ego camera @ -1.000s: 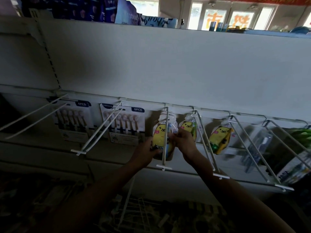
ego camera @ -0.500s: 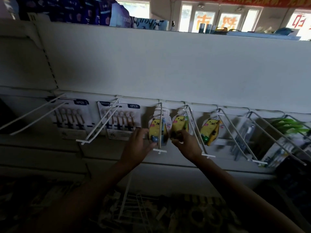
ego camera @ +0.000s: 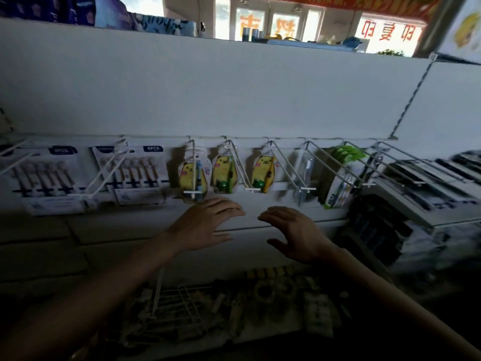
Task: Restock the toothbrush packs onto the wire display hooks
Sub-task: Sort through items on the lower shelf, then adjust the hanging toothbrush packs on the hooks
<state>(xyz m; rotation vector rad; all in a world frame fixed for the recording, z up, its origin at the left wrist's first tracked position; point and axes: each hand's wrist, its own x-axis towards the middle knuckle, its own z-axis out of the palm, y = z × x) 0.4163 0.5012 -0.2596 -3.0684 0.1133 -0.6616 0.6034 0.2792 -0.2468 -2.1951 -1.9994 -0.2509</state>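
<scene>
Head view leaves much in gloom: the heap of goods below the hands, with a white wire rack [ego camera: 179,306] lying in it, is too dark and blurred to sort into separate things, and the black packs on the shelf [ego camera: 416,209] at the right edge smear into streaks. Print on the two six-piece brush cards [ego camera: 135,173] at the left is unreadable apart from "6PCS", and the leftmost card is cut by the frame edge. Three yellow bear toothbrush packs hang from the rail on the white back panel [ego camera: 234,95]: the left pack [ego camera: 192,178] on the hook [ego camera: 194,168] that points straight toward the camera, the middle pack [ego camera: 224,175] and the right pack [ego camera: 263,173] on the next hooks, each pushed back near the panel. A clear pack [ego camera: 303,173] on the following hook is hard to identify, and beside it hangs a green and white pack [ego camera: 338,183]. Both hands are below the packs and apart from them, holding nothing. The left hand [ego camera: 205,225] has its fingers stretched nearly flat, pointing right; the right hand [ego camera: 296,233] has fingers spread and lightly bent, thumb out. A narrow gap separates their fingertips. The front lengths of the hooks stand bare, and the strip of panel under the hook tips is open.
</scene>
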